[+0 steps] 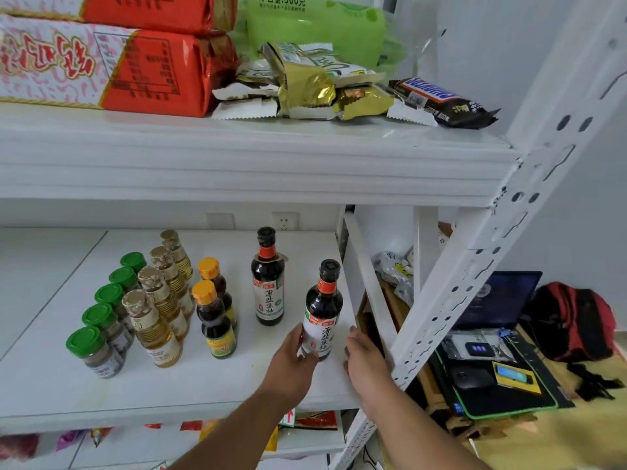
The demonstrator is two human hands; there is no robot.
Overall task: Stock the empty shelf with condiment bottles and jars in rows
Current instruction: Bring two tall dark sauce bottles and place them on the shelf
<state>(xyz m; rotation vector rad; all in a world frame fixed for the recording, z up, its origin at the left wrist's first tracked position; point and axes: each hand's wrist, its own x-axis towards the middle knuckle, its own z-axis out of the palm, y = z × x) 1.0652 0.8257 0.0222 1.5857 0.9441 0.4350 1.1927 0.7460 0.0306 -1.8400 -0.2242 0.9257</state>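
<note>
The middle white shelf [237, 385] holds rows of condiments. At the left stand several green-capped spice jars [101, 347], then several gold-capped bottles of yellow oil [159, 320], then two orange-capped dark sauce bottles [215, 322]. One tall soy sauce bottle [269, 286] stands further back. A second soy sauce bottle [323, 310] stands upright near the shelf's front right. My left hand [291, 364] grips its lower part, thumb on its left side. My right hand [366, 364] hovers just right of it with straight fingers, a small gap between them.
The white slotted upright post [441, 300] rises close to my right hand. The upper shelf [237, 157] carries red packets and snack bars. Off to the right lie a laptop [498, 300] and a red backpack [573, 320]. Snack packets sit on the shelf below.
</note>
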